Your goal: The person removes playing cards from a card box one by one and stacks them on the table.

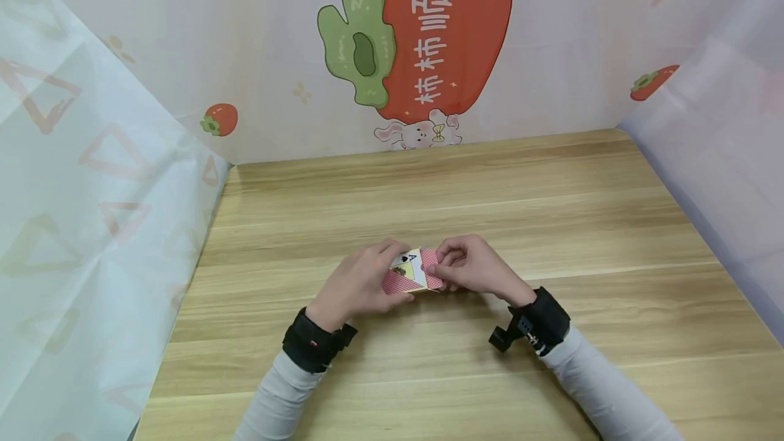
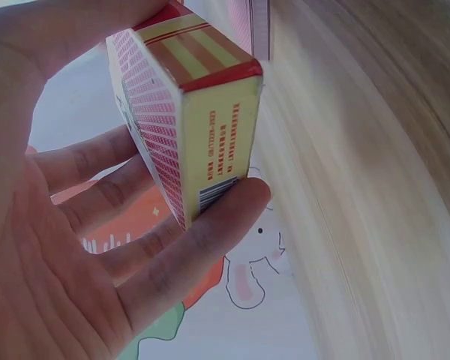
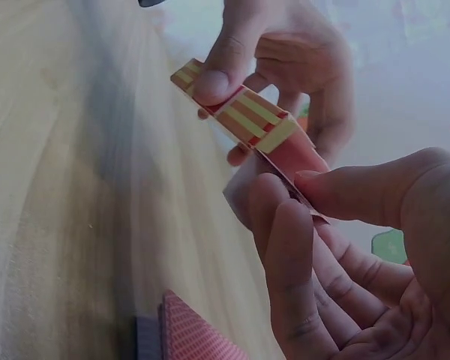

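Observation:
A small playing-card box (image 1: 404, 274), with an ace of spades and a red-and-white pattern on its face, is held above the table. My left hand (image 1: 361, 281) grips the box by its long edges, thumb on one side and fingers on the other. A barcode and red print show on the box's narrow side in the left wrist view. My right hand (image 1: 474, 264) pinches a thin flap (image 3: 285, 176) at the end of the box between thumb and fingers. Whether cards are inside is hidden.
A pink-patterned object (image 3: 195, 330) with a dark edge lies near the right hand; it is mostly cut off. The wooden table (image 1: 429, 373) meets a printed cloth (image 1: 294, 114) at the back, with cloth on both sides.

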Available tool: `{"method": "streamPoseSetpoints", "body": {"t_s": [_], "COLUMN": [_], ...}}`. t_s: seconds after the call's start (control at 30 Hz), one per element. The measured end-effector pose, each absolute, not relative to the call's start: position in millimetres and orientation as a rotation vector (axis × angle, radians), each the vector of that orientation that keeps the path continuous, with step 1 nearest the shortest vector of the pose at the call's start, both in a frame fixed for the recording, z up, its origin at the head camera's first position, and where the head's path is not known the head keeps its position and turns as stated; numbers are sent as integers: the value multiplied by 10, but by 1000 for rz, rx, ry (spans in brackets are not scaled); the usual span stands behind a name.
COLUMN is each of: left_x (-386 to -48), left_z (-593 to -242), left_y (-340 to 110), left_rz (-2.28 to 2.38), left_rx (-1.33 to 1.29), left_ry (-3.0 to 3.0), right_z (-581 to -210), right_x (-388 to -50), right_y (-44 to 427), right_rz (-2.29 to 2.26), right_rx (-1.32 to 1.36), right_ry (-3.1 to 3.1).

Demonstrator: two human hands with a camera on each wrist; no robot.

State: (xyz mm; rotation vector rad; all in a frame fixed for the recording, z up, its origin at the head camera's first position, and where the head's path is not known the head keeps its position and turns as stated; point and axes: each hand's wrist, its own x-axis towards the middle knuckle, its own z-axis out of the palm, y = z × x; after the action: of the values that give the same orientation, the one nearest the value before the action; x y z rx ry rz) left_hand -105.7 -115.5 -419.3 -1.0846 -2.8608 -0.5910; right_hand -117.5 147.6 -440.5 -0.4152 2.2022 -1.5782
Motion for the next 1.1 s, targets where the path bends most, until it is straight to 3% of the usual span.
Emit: {"method": "streamPoseSetpoints", "body": {"t_s": [0.3, 0.73, 1.1], "left_x": [-1122, -1151, -1145], "left_z": [-4158, -4080, -4094], "left_y": [-1244, -1394, -1393], "left_rz": [-604, -628, -625], "left_rx": [-992, -890, -919], "left_ry": [-2912, -2929, -2901], "right_z": [-4304, -4161, -4377], "right_x": [-1260, -1391, -1535], "right_y": [1631, 1998, 2173], "right_rz": [-1621, -1684, -1678], "right_rx": [-278, -281, -158], "right_ry": [2107, 2273, 2297]}}
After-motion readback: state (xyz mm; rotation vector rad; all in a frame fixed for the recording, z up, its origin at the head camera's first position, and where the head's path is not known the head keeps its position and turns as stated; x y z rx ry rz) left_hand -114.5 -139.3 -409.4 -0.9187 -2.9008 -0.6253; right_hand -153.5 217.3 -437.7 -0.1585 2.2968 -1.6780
